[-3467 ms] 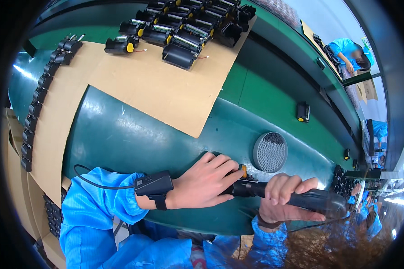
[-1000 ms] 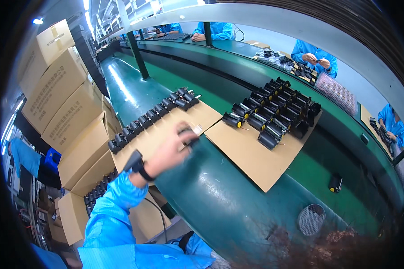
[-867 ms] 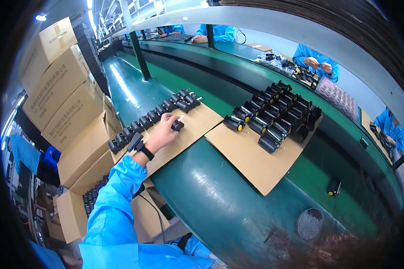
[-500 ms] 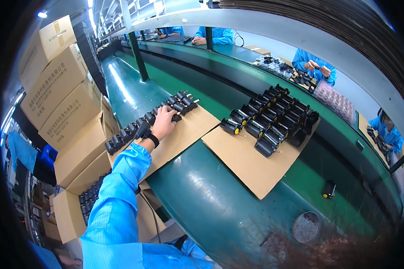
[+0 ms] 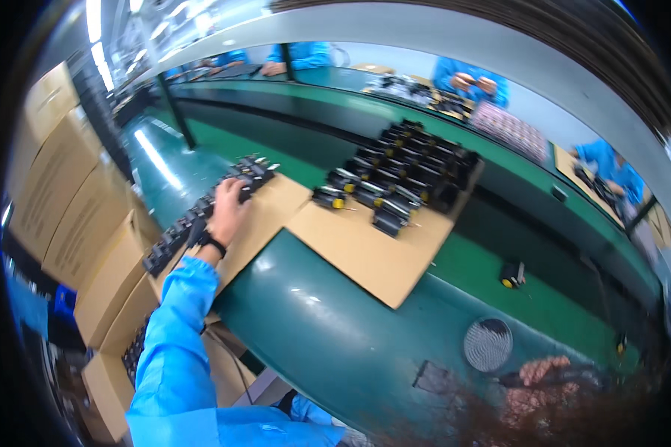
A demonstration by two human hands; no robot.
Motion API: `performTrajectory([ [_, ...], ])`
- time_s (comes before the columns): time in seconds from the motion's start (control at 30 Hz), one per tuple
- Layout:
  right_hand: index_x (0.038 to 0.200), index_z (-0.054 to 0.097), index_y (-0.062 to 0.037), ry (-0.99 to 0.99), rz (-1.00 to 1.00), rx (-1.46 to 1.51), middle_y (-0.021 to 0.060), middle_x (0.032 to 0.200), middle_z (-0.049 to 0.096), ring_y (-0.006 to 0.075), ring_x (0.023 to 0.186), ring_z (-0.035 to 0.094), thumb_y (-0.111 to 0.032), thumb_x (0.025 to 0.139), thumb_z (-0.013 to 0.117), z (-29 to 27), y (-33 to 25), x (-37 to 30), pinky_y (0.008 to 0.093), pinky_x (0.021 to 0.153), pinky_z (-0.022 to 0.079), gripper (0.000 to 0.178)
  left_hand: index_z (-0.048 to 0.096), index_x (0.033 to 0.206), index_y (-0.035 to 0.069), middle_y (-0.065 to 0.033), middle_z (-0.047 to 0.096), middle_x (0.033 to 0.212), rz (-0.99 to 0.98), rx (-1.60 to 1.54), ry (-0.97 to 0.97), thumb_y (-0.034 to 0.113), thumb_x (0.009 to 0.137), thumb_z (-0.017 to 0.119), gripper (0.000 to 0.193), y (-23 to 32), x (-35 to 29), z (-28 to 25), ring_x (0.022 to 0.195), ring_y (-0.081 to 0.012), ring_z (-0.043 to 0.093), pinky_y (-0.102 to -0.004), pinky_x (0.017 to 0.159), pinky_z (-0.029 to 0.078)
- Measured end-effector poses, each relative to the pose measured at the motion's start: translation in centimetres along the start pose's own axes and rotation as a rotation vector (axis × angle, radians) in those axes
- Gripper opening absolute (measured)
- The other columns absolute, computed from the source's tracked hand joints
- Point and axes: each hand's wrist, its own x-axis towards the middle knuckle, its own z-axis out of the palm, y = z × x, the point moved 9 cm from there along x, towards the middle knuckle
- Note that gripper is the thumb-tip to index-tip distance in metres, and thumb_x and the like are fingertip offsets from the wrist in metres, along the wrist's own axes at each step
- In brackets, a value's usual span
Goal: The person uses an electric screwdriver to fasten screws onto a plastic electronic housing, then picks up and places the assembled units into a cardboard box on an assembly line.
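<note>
My left hand [image 5: 230, 212], a dark band at its wrist, reaches over a row of black cylindrical parts [image 5: 173, 242] on a cardboard sheet [image 5: 265, 212] at the left. Its fingers are bent down around a black cylindrical part [image 5: 245, 195] at the row's right side; blur hides the exact grip. To the right, several larger black housings [image 5: 402, 167] with yellow round ends stand close together on a second cardboard sheet [image 5: 380, 264]. My right hand cannot be made out.
Stacked cartons [image 5: 67, 186] rise at the left. On the green bench [image 5: 306, 305] lies a round mesh-like disc [image 5: 488, 344]. A mottled pinkish-brown thing [image 5: 542, 369] is partly behind blurred strands. A single black part [image 5: 512, 276] lies beyond. Co-workers in blue sit across the line.
The view has swung, so the bench and boards stand further left and higher. My left hand stays at the row of black parts. More of the lower right shows.
</note>
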Motion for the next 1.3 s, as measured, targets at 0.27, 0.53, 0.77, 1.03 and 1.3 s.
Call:
performTrajectory([
  [0.27,0.107,0.053,-0.0119,0.092,0.013,-0.099,0.0017,0.064,0.050,0.0152,0.049,0.047,-0.081,0.094,0.043,3.8,0.2,0.1,0.0313,0.049,0.041,0.071,0.065,0.125,0.005,-0.0150,0.061,0.124,0.585,-0.656,-0.239,0.000,0.080,0.069,0.045,37.1,-1.5,-0.8,0.121,-0.0346,0.057,-0.0448,0.104,0.046],
  [0.53,0.132,0.055,0.0018,-0.162,0.021,-0.356,0.0087,0.090,0.067,0.0160,0.070,0.063,-0.065,0.092,0.067,4.7,-0.2,0.6,0.0317,0.064,0.053,0.078,0.057,0.134,0.016,-0.0109,0.049,0.151,1.019,-0.455,-0.365,0.009,0.082,0.071,0.055,57.8,-5.0,12.8,0.145,-0.0350,0.042,-0.0486,0.101,0.047],
  [0.77,0.140,0.050,0.0054,-0.219,0.123,-0.409,0.0077,0.084,0.066,0.0156,0.073,0.063,-0.063,0.083,0.078,5.2,0.9,-0.1,0.0307,0.069,0.054,0.093,0.062,0.130,0.014,-0.0102,0.064,0.125,0.954,-0.478,-0.577,0.001,0.079,0.068,0.053,56.4,-3.6,18.0,0.114,-0.0345,0.063,-0.0446,0.094,0.057],
  [1.03,0.127,0.057,0.0013,-0.169,-0.012,-0.394,0.0065,0.082,0.064,0.0156,0.075,0.063,-0.059,0.085,0.079,4.9,-0.2,0.8,0.0304,0.069,0.053,0.076,0.065,0.120,0.001,-0.0159,0.067,0.109,0.616,-0.689,-0.702,0.023,0.076,0.083,0.053,49.6,-5.4,6.2,0.105,-0.0358,0.064,-0.0431,0.093,0.052],
  [1.3,0.127,0.052,0.0007,-0.115,0.006,-0.450,0.0066,0.080,0.062,0.0162,0.068,0.063,-0.075,0.080,0.071,4.5,0.5,0.9,0.0331,0.065,0.056,0.091,0.064,0.123,0.004,-0.0121,0.063,0.116,0.667,-0.858,-0.780,0.025,0.074,0.087,0.058,45.9,-15.4,-1.6,0.103,-0.0333,0.062,-0.0414,0.088,0.054],
])
